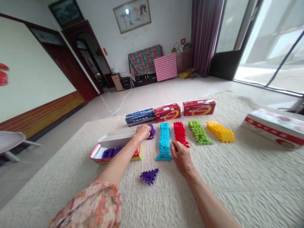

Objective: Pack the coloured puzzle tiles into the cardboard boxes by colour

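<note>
One purple triangular piece [149, 176], spiky-edged with toothed sides, lies flat on the quilted mat [190, 202], nearest the wearer and well apart from both hands' fingers. Beyond it, the right hand [181, 155] has its fingers curled together at the right edge of the light blue row [164, 139]; whether they touch it or hold anything, I cannot tell. To the left sits one open box [137, 155] with purple pieces [111, 153] inside, too overlapped by the forearm to count.

Past that box, the left hand [142, 131] has its thumb and fingers closed on the left edge of one rounded purple piece [152, 131], left of the light blue row. Four rows of notched plastic pieces lie side by side: light blue, red [180, 133], green [199, 132], yellow [220, 131]. One white-and-red box [275, 128] lies at the right.

Behind the rows stand one blue box [140, 117] and two red boxes [167, 113]. Farther off are a red-checked cloth [165, 67], a purple curtain [204, 34] and a framed picture [132, 15].
</note>
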A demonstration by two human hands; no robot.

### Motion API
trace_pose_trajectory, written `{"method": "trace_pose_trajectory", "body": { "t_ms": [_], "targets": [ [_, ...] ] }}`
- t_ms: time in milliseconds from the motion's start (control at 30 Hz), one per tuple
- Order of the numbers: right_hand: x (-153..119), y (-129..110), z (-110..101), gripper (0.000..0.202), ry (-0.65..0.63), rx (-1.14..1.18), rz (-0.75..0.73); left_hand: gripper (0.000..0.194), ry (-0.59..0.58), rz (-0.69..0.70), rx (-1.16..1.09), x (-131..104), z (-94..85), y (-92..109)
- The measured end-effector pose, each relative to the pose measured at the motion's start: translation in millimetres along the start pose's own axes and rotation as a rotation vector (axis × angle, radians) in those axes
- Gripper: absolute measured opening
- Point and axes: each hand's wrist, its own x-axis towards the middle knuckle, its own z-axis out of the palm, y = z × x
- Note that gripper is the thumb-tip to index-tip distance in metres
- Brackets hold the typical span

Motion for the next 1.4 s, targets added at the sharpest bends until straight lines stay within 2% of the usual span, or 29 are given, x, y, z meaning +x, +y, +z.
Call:
{"method": "trace_pose_trajectory", "body": {
  "t_ms": [467,567,667,800,933,1033,1133,1200,1400],
  "targets": [
    [0,1,2,0.025,0.0,-0.026,-0.033,0.03,0.039,0.006,0.077,2,10.2,8],
    [-1,0,5,0.022,0.021,-0.036,-0.096,0.028,0.072,-0.003,0.071,0,4.3,9],
    [-5,-11,11,0.02,0.007,-0.049,-0.194,0.026,0.141,-0.022,0.054,-7,-11.0,3],
    [-13,-34,21,0.019,-0.018,-0.057,-0.349,0.023,0.295,-0.056,-0.007,-32,-35.4,-30],
    [-11,-51,35,0.016,-0.077,-0.076,-0.412,0.021,0.306,-0.074,-0.052,-70,-45.3,-77],
    [-5,-53,47,0.016,-0.099,-0.106,-0.419,0.019,0.252,-0.034,-0.082,-98,-42.4,-107],
    [-1,-51,53,0.015,-0.038,-0.12,-0.437,0.015,0.201,0.024,-0.091,-119,-35.5,-130],
    [-1,-48,52,0.012,0.007,-0.109,-0.472,0.015,0.168,0.056,-0.072,-131,-30.0,-142],
    [-1,-43,46,0.008,0.014,-0.074,-0.537,0.016,0.04,0.07,0.028,-158,-11.5,-167]
  ]
}}
